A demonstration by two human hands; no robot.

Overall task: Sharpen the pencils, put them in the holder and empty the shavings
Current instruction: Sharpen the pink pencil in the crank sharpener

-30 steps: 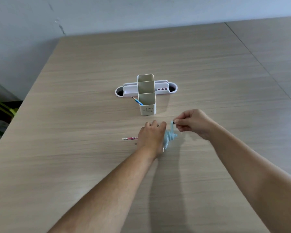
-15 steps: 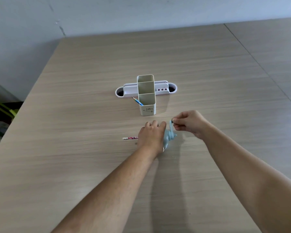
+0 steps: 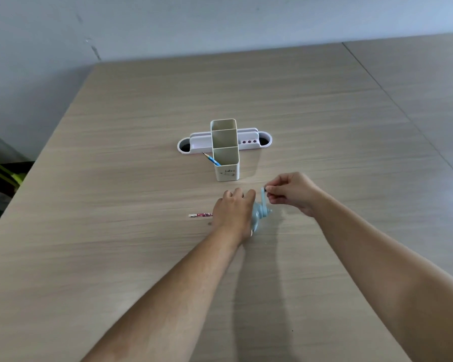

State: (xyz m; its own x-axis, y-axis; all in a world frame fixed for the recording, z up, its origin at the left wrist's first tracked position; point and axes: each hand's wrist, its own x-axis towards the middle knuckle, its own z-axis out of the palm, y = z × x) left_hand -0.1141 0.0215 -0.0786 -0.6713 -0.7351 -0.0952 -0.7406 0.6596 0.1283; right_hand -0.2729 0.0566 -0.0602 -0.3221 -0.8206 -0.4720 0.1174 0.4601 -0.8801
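A light blue crank sharpener (image 3: 259, 216) stands on the wooden table (image 3: 115, 257). My left hand (image 3: 234, 211) grips its body from the left and hides most of it. My right hand (image 3: 292, 192) pinches the top of the sharpener's crank handle (image 3: 263, 195), which points up. A pink patterned pencil (image 3: 200, 215) lies level and sticks out to the left from under my left hand. Behind stands a cream pencil holder (image 3: 225, 152) with several compartments. A blue pencil (image 3: 211, 159) leans out of its front compartment, sharp tip pointing up and left.
A white oval desk tray (image 3: 198, 142) with round holes lies across behind the holder. The table's left edge drops to a floor with dark and green clutter (image 3: 0, 176). A second table surface (image 3: 429, 87) joins at the right. A pale wall runs behind.
My right hand has moved slightly with the crank handle, a small turn at the top of its circle. My left hand and the pink pencil stay in place.
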